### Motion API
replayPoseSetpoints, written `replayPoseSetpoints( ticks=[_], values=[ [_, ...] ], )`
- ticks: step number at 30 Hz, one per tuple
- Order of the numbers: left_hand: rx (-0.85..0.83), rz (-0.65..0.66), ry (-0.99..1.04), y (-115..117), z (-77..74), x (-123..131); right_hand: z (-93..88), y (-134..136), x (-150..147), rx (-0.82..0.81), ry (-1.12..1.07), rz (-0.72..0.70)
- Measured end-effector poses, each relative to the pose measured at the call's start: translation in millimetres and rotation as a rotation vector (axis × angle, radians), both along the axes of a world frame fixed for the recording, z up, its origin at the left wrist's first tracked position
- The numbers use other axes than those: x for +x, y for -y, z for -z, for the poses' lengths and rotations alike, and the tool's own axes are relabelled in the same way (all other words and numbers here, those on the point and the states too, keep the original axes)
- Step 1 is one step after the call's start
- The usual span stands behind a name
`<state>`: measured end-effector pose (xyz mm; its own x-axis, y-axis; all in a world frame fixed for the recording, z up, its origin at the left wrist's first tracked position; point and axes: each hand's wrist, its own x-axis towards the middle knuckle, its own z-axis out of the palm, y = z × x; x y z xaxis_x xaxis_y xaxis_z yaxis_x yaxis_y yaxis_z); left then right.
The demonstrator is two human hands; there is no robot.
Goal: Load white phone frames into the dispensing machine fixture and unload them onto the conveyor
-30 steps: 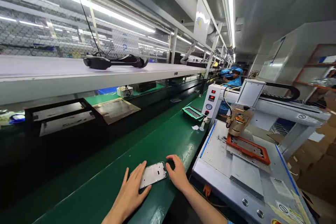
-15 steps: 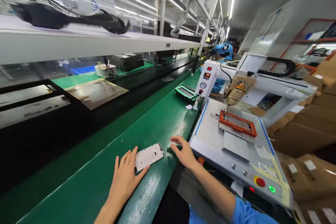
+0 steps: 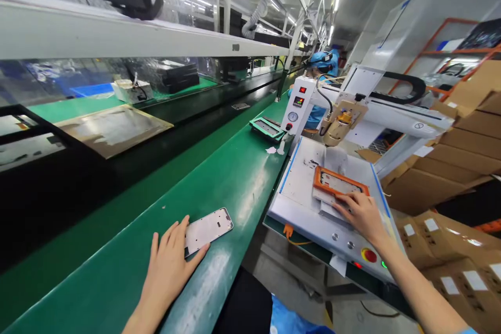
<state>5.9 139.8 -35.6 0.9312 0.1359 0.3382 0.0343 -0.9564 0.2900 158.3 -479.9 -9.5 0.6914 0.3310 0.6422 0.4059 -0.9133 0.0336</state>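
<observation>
Left hand (image 3: 166,266) flat, fingers spread on white frame (image 3: 208,229); right hand (image 3: 362,211) open, fingertips on orange jig (image 3: 340,183).
Risk: frame near bench (image 3: 235,177) front edge, could slide off; dispenser head (image 3: 338,125) hangs just behind right fingers.

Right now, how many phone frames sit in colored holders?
2. One lies in the orange holder on the machine, touched by the right hand. One lies in the green holder farther along the belt. Others may be hidden.

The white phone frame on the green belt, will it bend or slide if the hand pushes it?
The white phone frame looks thin, flat and rigid, so it probably stays stiff. It lies flat on the glossy green belt, so it would likely slide, not roll or tip. The left hand rests on its near end.
</observation>
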Motion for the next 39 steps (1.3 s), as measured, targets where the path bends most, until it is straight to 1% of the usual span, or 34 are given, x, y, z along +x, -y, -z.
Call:
replayPoseSetpoints(
  ticks=[6,10,11,13,16,18,20,21,23,24,26,27,29,31,33,35,37,39],
  values=[
    [-0.025,-0.017,0.012,0,-3.2,2,-6.6,17,16,-0.137,0.04,-0.04],
    [-0.06,-0.027,0.011,1,-6.4,3,-15.0,23,21,-0.274,0.021,-0.058],
    [-0.067,-0.029,0.006,2,-8.2,3,-20.9,25,25,-0.272,0.034,-0.035],
    [-0.077,-0.025,-0.013,3,-13.0,2,-40.3,28,39,-0.194,0.086,0.07],
    [-0.078,-0.02,-0.046,4,-20.8,2,-81.4,34,77,-0.036,0.091,0.251],
    [-0.081,-0.024,-0.057,4,-24.0,2,-105.6,36,103,0.005,0.038,0.31],
    [-0.091,-0.025,-0.064,4,-24.8,2,-118.2,35,119,0.037,0.017,0.33],
    [-0.095,-0.023,-0.068,3,-24.3,2,-119.0,32,121,0.062,0.01,0.312],
    [-0.096,-0.021,-0.073,3,-22.4,2,-110.5,27,118,0.129,-0.066,0.198],
    [-0.093,-0.02,-0.074,2,-21.2,2,-102.5,25,113,0.163,-0.151,0.119],
    [-0.083,-0.022,-0.073,1,-19.0,2,-84.1,24,103,0.204,-0.392,-0.012],
    [-0.079,-0.025,-0.072,1,-18.0,2,-75.4,25,98,0.21,-0.515,-0.041],
    [-0.077,-0.031,-0.066,1,-15.9,3,-62.4,30,93,0.204,-0.693,-0.04],
    [-0.081,-0.032,-0.052,0,-13.8,3,-56.3,34,94,0.192,-0.766,-0.031],
    [-0.084,-0.023,-0.036,-1,-11.4,3,-56.5,36,98,0.177,-0.776,-0.035],
    [-0.084,-0.017,-0.022,-3,-8.9,3,-62.0,34,104,0.16,-0.767,-0.037],
    [-0.076,-0.017,0.0,-5,-6.2,2,-72.1,31,108,0.148,-0.746,-0.025],
    [-0.075,-0.017,0.037,-6,-3.9,2,-84.9,27,107,0.128,-0.672,-0.002]
  ],
)
